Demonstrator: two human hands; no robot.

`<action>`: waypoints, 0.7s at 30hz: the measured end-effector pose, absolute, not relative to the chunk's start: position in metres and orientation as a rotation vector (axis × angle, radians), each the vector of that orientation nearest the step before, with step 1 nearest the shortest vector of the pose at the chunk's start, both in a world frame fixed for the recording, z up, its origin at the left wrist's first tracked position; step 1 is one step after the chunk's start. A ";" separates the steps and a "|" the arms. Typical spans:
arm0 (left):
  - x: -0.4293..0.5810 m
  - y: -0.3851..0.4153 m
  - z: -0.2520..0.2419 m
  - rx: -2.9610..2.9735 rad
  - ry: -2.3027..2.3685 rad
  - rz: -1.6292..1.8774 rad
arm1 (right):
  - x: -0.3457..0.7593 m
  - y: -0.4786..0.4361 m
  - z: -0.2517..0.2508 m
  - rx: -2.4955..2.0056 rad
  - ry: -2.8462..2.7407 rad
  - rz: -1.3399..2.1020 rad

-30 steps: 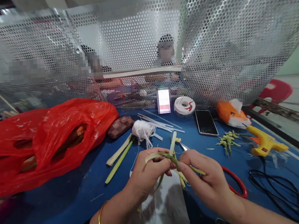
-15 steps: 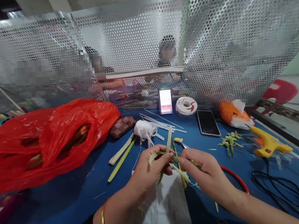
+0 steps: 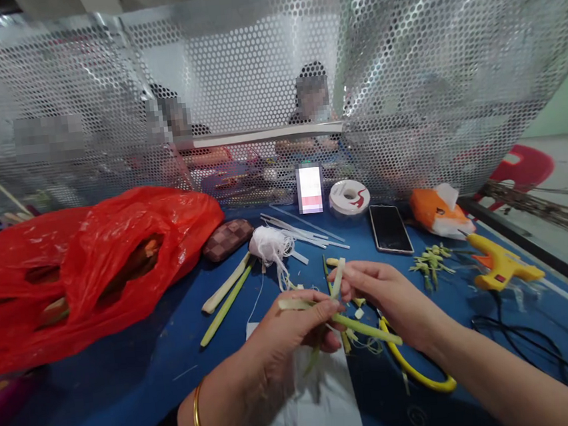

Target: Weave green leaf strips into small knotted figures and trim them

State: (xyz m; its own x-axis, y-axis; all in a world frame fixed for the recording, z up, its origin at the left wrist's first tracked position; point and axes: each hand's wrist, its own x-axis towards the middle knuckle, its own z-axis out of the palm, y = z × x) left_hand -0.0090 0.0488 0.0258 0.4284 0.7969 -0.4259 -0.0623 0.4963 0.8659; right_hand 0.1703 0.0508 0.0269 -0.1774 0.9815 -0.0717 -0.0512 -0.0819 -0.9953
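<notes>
Blue and cluttered, the table (image 3: pixel 129 382) is stretching out in front of a perforated metal screen (image 3: pixel 426 79), with other people sitting behind it. We are working a bundle of green leaf strips (image 3: pixel 362 324) just above the table's near edge, over a white sheet (image 3: pixel 322 403). Our left hand (image 3: pixel 295 329) is pinching the bundle between thumb and fingers where the strips cross. Our right hand (image 3: pixel 392 296) is gripping the top of one pale strip (image 3: pixel 337 280) between thumb and fingertips and holding it upright. A longer strip is sticking out to the right, above the yellow-handled cutters (image 3: pixel 420 374) lying on the table.

We are judging this as midway through folding or plaiting, with one strip being led across the others. As we read it, the next move is calling for a firm left-hand pinch at the crossing and a gentle pull from the right, so the strip is neither slipping nor tearing.

A red bag (image 3: pixel 83 266), a ball of white thread (image 3: pixel 267 245), a phone (image 3: pixel 390 228) and a yellow glue gun (image 3: pixel 502 264) are lying around.
</notes>
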 end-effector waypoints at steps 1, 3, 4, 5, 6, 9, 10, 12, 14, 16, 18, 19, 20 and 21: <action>-0.007 0.048 0.023 0.882 0.980 0.627 | 0.169 0.051 0.025 -1.133 -1.247 1.443; -0.005 0.045 0.019 0.868 0.967 0.621 | 0.165 0.051 0.022 -1.138 -1.242 1.420; -0.004 0.044 0.017 0.867 0.967 0.624 | 0.163 0.051 0.020 -1.143 -1.241 1.388; -0.003 0.044 0.016 0.871 0.971 0.623 | 0.162 0.051 0.019 -1.149 -1.245 1.351; -0.003 0.043 0.016 0.879 0.978 0.622 | 0.161 0.051 0.018 -1.155 -1.254 1.311; -0.001 0.041 0.017 0.895 0.990 0.623 | 0.160 0.050 0.016 -1.167 -1.286 1.228; -0.001 0.040 0.017 0.903 0.984 0.620 | 0.160 0.050 0.016 -1.170 -1.292 1.210; -0.002 0.040 0.018 0.928 0.959 0.599 | 0.159 0.048 0.015 -1.183 -1.303 1.175; -0.003 0.039 0.018 0.989 0.941 0.564 | 0.158 0.046 0.014 -1.208 -1.328 1.137; -0.005 0.039 0.016 1.077 0.923 0.530 | 0.158 0.044 0.013 -1.223 -1.364 1.099; -0.007 0.039 0.015 1.160 0.901 0.507 | 0.157 0.042 0.012 -1.224 -1.395 1.054; -0.008 0.039 0.014 1.188 0.889 0.491 | 0.156 0.041 0.011 -1.223 -1.405 1.031; -0.008 0.039 0.013 1.204 0.884 0.473 | 0.156 0.040 0.011 -1.222 -1.414 1.009; -0.009 0.039 0.013 1.211 0.884 0.452 | 0.155 0.040 0.010 -1.223 -1.423 0.987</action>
